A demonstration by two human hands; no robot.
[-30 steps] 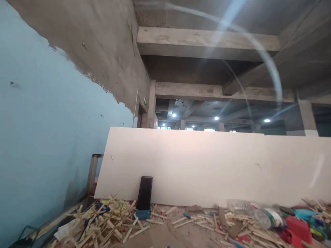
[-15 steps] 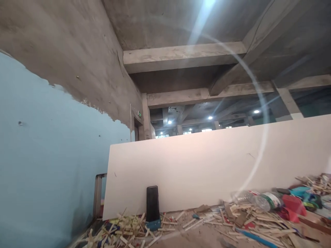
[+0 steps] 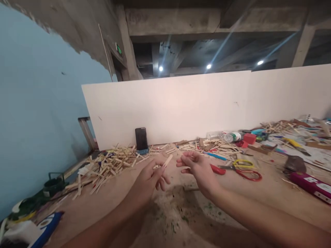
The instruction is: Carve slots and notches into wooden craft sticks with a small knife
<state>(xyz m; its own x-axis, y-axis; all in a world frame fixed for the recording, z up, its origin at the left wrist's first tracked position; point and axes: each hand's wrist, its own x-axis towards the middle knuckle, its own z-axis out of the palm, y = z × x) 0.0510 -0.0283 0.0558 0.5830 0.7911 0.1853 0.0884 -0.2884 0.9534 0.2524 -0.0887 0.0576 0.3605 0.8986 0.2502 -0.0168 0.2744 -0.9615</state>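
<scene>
My left hand (image 3: 152, 175) pinches a short, flat wooden craft stick (image 3: 168, 160) between thumb and fingers, its free end pointing up and to the right. Across from it, my right hand (image 3: 198, 168) is raised over the table with its fingers loosely curled and apart, and I see nothing held in them. A gap separates the two hands. Just right of my right hand lie scissors (image 3: 236, 168) with red and yellow handles, beside a red-handled tool (image 3: 217, 169) partly hidden by that hand.
A heap of loose wooden sticks (image 3: 113, 162) lies at the left. A black phone (image 3: 141, 138) stands against the white partition (image 3: 176, 106). Plastic bottles (image 3: 231, 137), a blue pen-like stick (image 3: 214, 156), a yellow utility knife (image 3: 296, 144) and a magenta object (image 3: 310, 184) are on the right.
The view has tilted down, showing more of the tabletop. Both my hands are now visible, the left with a craft stick; neither was in view before.
</scene>
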